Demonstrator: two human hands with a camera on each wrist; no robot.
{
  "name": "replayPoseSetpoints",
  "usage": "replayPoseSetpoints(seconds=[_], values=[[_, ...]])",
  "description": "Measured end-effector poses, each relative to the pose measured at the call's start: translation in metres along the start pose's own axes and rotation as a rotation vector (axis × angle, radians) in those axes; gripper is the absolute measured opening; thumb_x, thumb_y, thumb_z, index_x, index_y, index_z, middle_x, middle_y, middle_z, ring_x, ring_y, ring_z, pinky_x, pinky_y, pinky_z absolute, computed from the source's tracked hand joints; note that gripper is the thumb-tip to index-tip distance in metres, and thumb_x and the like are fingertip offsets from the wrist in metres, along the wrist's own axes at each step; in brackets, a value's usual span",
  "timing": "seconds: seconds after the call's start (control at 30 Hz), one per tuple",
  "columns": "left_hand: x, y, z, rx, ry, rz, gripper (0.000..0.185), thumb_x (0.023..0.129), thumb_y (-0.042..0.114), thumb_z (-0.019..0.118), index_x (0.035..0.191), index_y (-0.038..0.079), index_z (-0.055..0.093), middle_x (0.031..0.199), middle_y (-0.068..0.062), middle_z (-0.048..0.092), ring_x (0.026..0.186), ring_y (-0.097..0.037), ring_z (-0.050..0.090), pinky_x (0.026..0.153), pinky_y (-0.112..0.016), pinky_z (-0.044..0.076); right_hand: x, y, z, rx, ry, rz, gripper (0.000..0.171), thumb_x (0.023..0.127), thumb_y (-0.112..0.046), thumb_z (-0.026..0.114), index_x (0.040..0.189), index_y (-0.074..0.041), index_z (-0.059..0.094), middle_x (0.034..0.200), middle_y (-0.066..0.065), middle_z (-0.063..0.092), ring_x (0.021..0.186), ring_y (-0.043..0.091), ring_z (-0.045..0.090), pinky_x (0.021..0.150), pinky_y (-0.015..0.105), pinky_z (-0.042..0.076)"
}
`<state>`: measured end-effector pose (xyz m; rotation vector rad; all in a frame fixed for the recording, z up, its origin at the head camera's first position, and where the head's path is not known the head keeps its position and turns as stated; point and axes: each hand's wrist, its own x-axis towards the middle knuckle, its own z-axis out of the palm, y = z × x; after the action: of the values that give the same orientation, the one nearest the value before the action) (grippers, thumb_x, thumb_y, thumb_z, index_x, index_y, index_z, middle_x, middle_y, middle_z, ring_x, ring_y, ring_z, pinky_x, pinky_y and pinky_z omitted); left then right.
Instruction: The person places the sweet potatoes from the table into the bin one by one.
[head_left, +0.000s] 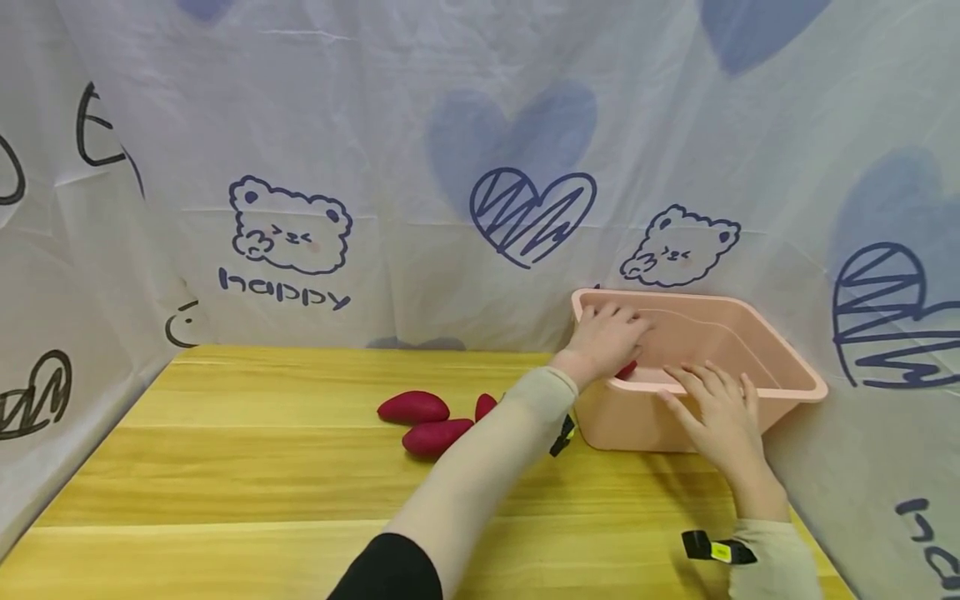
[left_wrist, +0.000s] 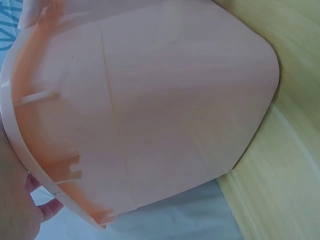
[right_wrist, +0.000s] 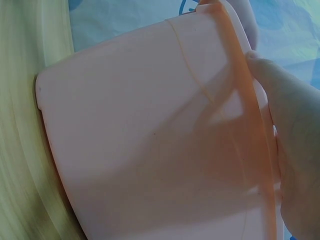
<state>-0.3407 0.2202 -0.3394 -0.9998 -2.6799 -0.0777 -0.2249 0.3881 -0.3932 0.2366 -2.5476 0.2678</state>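
A pink plastic basin (head_left: 780, 375) stands on the wooden table at the right, against the cloth wall. My left hand (head_left: 607, 337) reaches over its left corner and curls over a red sweet potato (head_left: 627, 369), of which only a sliver shows under the palm. My right hand (head_left: 720, 412) lies on the basin's near rim with its fingers fairly straight. The left wrist view is filled by the basin's outer wall (left_wrist: 165, 100), with part of my hand (left_wrist: 17, 210) at the rim. The right wrist view shows the same wall (right_wrist: 150, 140), with my fingers (right_wrist: 295, 150) over the rim.
Three more red sweet potatoes (head_left: 413, 407) (head_left: 437, 436) (head_left: 485, 406) lie on the table (head_left: 225, 467) left of the basin, beside my left forearm. Printed white cloth (head_left: 300, 167) hangs round the table at the back and on both sides.
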Motion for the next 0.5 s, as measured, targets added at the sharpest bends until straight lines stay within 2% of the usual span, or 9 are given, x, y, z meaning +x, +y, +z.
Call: replayPoseSetpoints(seconds=[0.23,0.5], values=[[-0.006,-0.001,0.002,0.022,0.042,-0.032,0.039,0.101,0.051,0.041,0.138,0.039,0.048,0.142,0.013,0.049,0.134,-0.012,0.041,0.11,-0.043,0.033,-0.001,0.0,0.001,-0.006,-0.011,0.005,0.045,0.098,-0.045,0.05,0.133,-0.017,0.056,0.136,0.017,0.054,0.132,0.043,0.037,0.111,0.067,0.011],[-0.015,-0.004,0.0,0.031,0.089,-0.041,0.038,0.101,0.052,0.04,0.135,0.038,0.05,0.138,0.013,0.051,0.13,-0.013,0.044,0.109,-0.047,0.034,0.0,0.001,0.001,-0.011,-0.002,0.005,0.045,0.098,-0.046,0.05,0.132,-0.017,0.057,0.136,0.016,0.055,0.132,0.042,0.038,0.111,0.067,0.011]])
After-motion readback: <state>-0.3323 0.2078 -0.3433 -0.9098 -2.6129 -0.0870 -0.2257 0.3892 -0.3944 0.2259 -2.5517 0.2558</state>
